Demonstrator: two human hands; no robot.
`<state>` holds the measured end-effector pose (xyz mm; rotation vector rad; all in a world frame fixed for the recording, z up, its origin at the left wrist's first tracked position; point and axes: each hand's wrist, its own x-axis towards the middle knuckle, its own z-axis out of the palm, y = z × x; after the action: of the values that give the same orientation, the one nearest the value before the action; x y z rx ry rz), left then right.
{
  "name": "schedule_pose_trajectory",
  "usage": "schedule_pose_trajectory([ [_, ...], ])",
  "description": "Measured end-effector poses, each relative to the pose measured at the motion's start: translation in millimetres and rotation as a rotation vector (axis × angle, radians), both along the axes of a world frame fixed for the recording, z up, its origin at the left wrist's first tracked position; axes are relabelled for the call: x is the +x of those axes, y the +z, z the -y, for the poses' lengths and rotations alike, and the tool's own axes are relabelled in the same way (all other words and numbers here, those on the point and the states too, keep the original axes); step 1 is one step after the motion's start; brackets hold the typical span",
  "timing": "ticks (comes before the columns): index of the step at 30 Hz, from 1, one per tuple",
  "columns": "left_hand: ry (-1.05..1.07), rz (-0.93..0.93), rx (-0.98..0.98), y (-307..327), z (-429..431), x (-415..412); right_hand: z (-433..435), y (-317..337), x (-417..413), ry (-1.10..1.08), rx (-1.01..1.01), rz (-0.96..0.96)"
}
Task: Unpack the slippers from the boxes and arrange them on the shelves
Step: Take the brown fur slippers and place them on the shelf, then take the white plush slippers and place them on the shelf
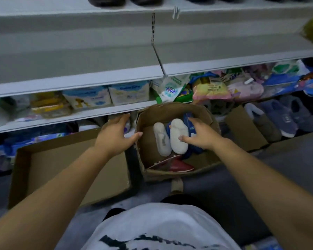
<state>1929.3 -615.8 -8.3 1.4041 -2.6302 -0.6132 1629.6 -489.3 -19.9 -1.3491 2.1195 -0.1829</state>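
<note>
An open cardboard box (pixel 170 107) stands on the floor below the shelves. Inside it two blue slippers lie on their sides, showing white soles (pixel 162 141), and a red slipper (pixel 179 166) lies at the near end. My right hand (pixel 201 134) reaches into the box and grips the right blue slipper (pixel 178 136), thumb on the sole and fingers over the blue upper. My left hand (pixel 114 134) lies against the box's left wall with fingers stretched out and the thumb touching the rim. A bare grey shelf (pixel 79 56) runs above.
A shallow cardboard box (pixel 70 168) with nothing in it lies to the left. At the right, another box (pixel 246 129) stands beside grey and blue slippers (pixel 285 120). Packaged goods (pixel 87 98) fill the low shelf. Dark slippers (pixel 107 0) sit on the top shelf.
</note>
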Motion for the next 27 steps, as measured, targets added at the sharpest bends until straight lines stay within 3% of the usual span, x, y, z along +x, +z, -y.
schedule_pose_trajectory([
  [10, 0.123, 0.145, 0.285, -77, -23, -87, 19, -54, -92, 0.010, 0.098, 0.207],
  [18, 0.261, 0.178, 0.486, -134, -43, -144, 27, -157, -122, -0.139, 0.316, 0.386],
  [22, 0.302, 0.204, 0.634, -175, -42, -164, 36, -217, -119, -0.315, 0.431, 0.429],
  [27, 0.307, 0.236, 0.782, -229, -28, -184, 50, -276, -117, -0.609, 0.417, 0.542],
])
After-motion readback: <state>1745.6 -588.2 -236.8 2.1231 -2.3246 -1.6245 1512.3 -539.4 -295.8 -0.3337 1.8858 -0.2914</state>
